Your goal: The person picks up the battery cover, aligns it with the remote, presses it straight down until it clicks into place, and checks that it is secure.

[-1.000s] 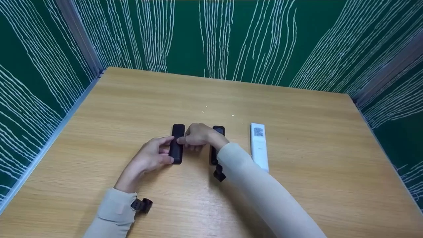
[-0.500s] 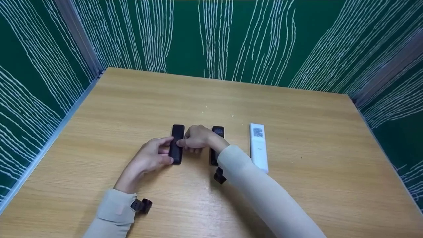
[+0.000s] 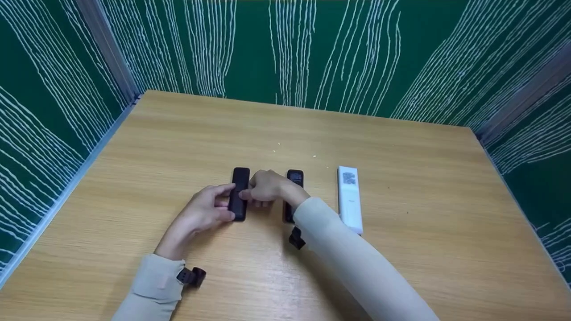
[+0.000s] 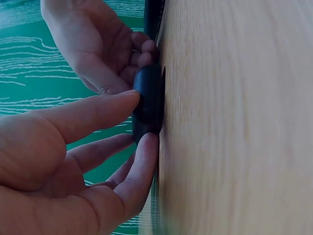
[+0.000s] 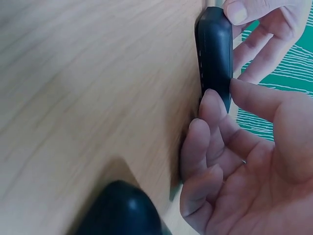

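Observation:
A slim black remote control (image 3: 239, 208) lies plain side up on the table between both hands. At its left side, my left hand (image 3: 206, 209) grips it, thumb by the near end and fingertips along the edge. My right hand (image 3: 267, 186) reaches across from the right, its thumb on the top face and its other fingers curled by the right edge. In the left wrist view, the left fingers and thumb pinch the remote's rounded end (image 4: 148, 98). In the right wrist view, thumb and fingertips hold the remote's dark body (image 5: 215, 46); its underside is hidden.
A second black remote (image 3: 294, 176) lies under the right forearm, partly covered. Right of it stands out a white, remote-shaped object (image 3: 351, 200) with a QR code label. Small pale crumbs dot the wooden table (image 3: 214, 129). Green walls (image 3: 250, 49) with white lines enclose it.
The right thumb has slid slightly toward the near end along the remote's top face. The left hand and the remotes look the same.

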The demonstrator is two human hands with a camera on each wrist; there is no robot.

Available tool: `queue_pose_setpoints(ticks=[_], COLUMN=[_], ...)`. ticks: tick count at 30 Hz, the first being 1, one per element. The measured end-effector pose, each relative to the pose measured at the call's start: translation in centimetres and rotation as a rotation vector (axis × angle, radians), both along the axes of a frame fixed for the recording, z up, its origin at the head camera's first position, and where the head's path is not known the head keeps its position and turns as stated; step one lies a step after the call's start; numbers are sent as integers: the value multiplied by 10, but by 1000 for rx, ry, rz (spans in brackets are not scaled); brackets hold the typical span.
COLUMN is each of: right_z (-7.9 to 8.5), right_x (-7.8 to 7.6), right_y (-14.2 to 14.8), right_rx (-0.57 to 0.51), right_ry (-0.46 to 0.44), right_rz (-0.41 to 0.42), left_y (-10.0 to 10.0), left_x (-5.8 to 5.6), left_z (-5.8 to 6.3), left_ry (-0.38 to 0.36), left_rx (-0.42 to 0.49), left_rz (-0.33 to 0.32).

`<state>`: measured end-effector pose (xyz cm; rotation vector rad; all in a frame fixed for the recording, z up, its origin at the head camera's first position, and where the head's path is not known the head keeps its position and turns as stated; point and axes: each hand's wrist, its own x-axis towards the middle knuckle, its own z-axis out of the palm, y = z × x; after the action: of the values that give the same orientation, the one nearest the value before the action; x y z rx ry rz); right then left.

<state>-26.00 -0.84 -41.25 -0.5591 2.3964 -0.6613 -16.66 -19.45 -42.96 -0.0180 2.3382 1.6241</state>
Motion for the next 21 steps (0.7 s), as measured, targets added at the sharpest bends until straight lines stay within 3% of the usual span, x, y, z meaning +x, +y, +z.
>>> queue_pose_setpoints(ticks=[21], right_z=[3], right_x=[8], right_y=[0], right_rx=[19], right_ry=[18], right_rz=[9], left_y=[1], left_x=[0], left_z=[0], left_ry=[-2], left_rx=[3], left_rz=[5])
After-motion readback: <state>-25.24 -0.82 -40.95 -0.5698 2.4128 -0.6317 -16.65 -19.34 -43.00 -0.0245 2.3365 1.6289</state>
